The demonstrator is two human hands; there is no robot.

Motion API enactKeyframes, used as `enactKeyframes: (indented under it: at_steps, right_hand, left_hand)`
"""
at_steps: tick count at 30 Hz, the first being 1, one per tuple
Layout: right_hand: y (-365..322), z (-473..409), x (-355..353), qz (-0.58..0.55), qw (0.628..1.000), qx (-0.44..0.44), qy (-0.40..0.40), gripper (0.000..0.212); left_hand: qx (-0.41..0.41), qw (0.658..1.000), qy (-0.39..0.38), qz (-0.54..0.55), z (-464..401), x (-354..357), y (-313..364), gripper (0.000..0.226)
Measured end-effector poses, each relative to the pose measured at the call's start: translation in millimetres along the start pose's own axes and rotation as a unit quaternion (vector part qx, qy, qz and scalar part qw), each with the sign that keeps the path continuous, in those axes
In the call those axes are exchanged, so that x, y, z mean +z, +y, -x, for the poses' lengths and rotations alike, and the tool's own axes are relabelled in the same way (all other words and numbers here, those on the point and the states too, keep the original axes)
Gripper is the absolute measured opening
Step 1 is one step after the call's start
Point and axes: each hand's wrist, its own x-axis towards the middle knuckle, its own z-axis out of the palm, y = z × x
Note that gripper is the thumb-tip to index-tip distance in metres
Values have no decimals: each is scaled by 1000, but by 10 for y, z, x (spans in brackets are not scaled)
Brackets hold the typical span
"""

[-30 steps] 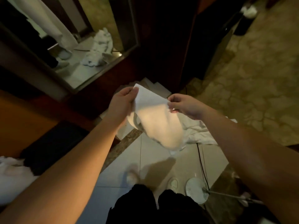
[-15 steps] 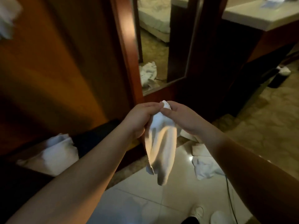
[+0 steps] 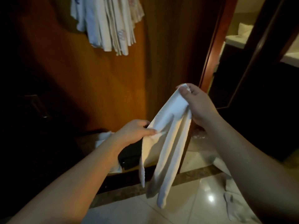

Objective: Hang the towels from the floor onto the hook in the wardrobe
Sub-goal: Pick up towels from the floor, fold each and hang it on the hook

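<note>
White towel [image 3: 166, 139]: your left hand [image 3: 134, 131] pinches its edge; your right hand [image 3: 196, 104] grips its top.
Hung towels [image 3: 110, 23]: blue markings, unreadable.

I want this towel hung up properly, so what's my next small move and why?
Probably lift the towel up-left toward the hanging towels: both the right hand and the left hand grip it, well below them; no hook is visible.

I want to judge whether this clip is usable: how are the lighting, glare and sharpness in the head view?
Head view: dim, warm light; the wardrobe's left side is nearly black. A glare spot sits on the floor tiles. The held towel and both hands are fairly sharp; the hanging towels look soft. Wide-angle bending shows at the edges.
</note>
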Motion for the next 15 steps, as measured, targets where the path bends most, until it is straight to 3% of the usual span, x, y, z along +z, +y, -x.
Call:
enactKeyframes:
  at_steps: [3,9,11,15]
  right_hand:
    - [-68,-70,40,-13,1000,-12,6,23]
    - [-129,-67,200,-36,999,-15,3,27]
    - [-151,-52,250,-50,999,-13,3,25]
    - [-180,-78,222,-63,998,-20,22,19]
  left_hand:
    - [-21,981,49,-185,58,-212,-492,18]
    - [-16,943,107,-315,119,-352,-1174,22]
    - [-17,938,114,-328,120,-297,-1300,14]
    - [-48,954,173,-241,116,-173,-1447,17]
